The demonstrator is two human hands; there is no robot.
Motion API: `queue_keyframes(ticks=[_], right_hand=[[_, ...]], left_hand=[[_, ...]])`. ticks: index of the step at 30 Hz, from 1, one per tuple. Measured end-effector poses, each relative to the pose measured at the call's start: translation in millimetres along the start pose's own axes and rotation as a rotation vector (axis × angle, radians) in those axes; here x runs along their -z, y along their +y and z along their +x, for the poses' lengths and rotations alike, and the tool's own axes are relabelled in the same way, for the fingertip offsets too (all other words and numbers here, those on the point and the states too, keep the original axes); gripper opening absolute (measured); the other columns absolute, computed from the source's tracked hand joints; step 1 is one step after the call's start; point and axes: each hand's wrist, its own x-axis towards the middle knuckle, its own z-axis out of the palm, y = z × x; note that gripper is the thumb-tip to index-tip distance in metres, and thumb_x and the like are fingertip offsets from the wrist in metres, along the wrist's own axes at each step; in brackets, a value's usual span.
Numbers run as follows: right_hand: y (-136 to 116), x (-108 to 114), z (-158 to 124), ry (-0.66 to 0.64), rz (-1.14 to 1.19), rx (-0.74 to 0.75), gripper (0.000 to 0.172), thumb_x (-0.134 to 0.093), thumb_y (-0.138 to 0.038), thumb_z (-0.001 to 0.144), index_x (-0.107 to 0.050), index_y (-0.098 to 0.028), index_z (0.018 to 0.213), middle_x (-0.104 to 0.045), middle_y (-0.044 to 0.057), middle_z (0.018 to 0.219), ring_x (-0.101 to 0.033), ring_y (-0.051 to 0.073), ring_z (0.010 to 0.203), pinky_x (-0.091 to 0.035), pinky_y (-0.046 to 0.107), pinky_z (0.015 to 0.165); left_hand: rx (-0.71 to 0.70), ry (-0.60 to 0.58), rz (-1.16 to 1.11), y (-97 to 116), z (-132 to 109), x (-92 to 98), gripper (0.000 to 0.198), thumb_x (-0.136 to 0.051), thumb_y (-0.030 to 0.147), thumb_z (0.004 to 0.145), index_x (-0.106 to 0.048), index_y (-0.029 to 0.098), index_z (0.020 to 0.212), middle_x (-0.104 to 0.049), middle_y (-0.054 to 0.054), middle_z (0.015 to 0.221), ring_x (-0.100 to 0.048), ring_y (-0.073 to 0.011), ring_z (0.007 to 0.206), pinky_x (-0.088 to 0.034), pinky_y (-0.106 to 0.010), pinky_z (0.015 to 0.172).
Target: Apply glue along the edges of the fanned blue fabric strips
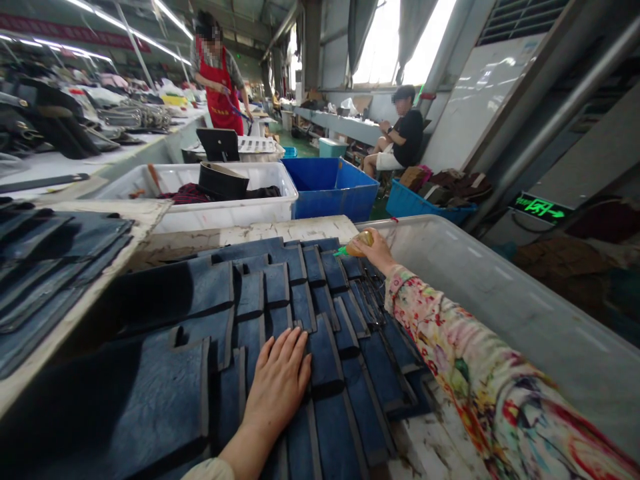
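Overlapping dark blue leather-like pieces point(320, 347) with grey edge strips lie in staggered rows on a worn white board. My left hand point(281, 377) rests flat on them near the middle, fingers stretched out and holding nothing. At the far right end of the rows, my right hand point(377, 252) is wrapped round a small squeeze bottle point(361, 243) of amber liquid. The bottle is tilted, its green nozzle pointing left and down, close above the pieces. Whether the tip touches them I cannot tell. Shiny wet-looking lines run along some edges below my right hand.
More blue pieces point(60, 260) lie on a board at left. Beyond stand a white bin point(235, 212) with dark items and a blue bin point(330, 193). A translucent tub point(480, 300) borders my right arm. A person in a red apron point(220, 93) stands behind; another sits point(407, 137).
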Motion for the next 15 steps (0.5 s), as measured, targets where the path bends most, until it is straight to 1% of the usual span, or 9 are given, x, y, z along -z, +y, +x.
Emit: queue_keyframes(ticks=[4, 7, 11, 15], right_hand=[[1, -13, 7, 0.021, 0.002, -0.015, 0.052, -0.062, -0.045, 0.068, -0.050, -0.016, 0.110, -0.055, 0.012, 0.110, -0.051, 0.025, 0.103, -0.039, 0.040, 0.094], [1, -12, 8, 0.009, 0.004, -0.046, 0.052, -0.062, -0.046, 0.068, -0.050, -0.016, 0.109, -0.056, 0.012, 0.109, -0.052, 0.025, 0.102, -0.040, 0.040, 0.093], [-2, 3, 2, -0.062, 0.001, -0.111, 0.048, -0.062, -0.049, 0.068, -0.053, -0.018, 0.103, -0.059, 0.009, 0.101, -0.055, 0.023, 0.096, -0.043, 0.039, 0.088], [-5, 22, -12, -0.155, -0.013, -0.148, 0.048, -0.061, -0.051, 0.068, -0.054, -0.018, 0.103, -0.060, 0.007, 0.100, -0.056, 0.022, 0.095, -0.043, 0.037, 0.086]], left_hand=[[0.000, -0.003, -0.003, 0, 0, 0.0, 0.036, -0.041, 0.030, 0.089, -0.053, 0.023, 0.122, -0.056, 0.000, 0.127, -0.048, -0.0202, 0.118, -0.028, -0.040, 0.102], [-0.002, -0.005, -0.010, 0, 0, 0.2, 0.036, -0.041, 0.030, 0.089, -0.053, 0.023, 0.122, -0.055, 0.000, 0.128, -0.047, -0.0203, 0.119, -0.028, -0.040, 0.103], [0.000, -0.011, -0.012, 0, 0, 0.4, 0.037, -0.042, 0.030, 0.089, -0.052, 0.023, 0.123, -0.055, 0.000, 0.128, -0.047, -0.0203, 0.120, -0.028, -0.040, 0.102], [-0.004, -0.019, -0.005, 0, 1, 0.8, 0.037, -0.042, 0.030, 0.089, -0.052, 0.023, 0.123, -0.056, -0.001, 0.127, -0.047, -0.0206, 0.119, -0.029, -0.041, 0.102]])
